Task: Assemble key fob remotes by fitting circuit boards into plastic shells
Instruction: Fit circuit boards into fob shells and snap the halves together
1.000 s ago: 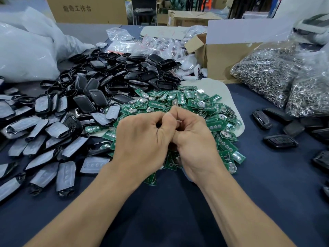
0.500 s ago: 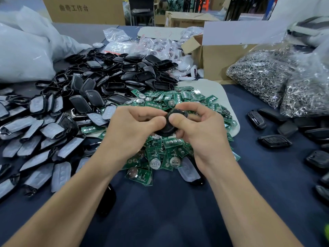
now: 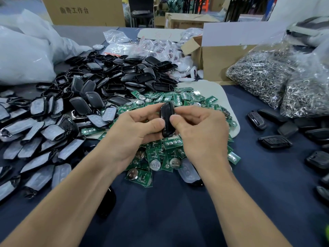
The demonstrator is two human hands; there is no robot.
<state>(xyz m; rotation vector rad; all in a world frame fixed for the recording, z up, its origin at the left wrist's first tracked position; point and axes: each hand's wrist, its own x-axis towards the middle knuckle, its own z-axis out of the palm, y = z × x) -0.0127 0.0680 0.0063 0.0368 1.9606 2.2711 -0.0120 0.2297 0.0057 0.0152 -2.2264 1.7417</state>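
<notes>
Circuit boards (image 3: 170, 154) lie centre, shells (image 3: 114, 75) left (and behind), finished fobs (image 3: 274, 141) right.

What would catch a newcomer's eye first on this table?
At the centre, the left hand and the right hand pinch one black key fob shell. Beneath them spreads a heap of green circuit boards, with a pile of black shells at back left and bags of metal rings far right.

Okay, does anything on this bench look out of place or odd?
A black shell lies alone on the blue cloth, partly hidden under the left forearm, apart from the shell pile. The key fob gripped by the left hand and right hand looks undamaged.
</notes>
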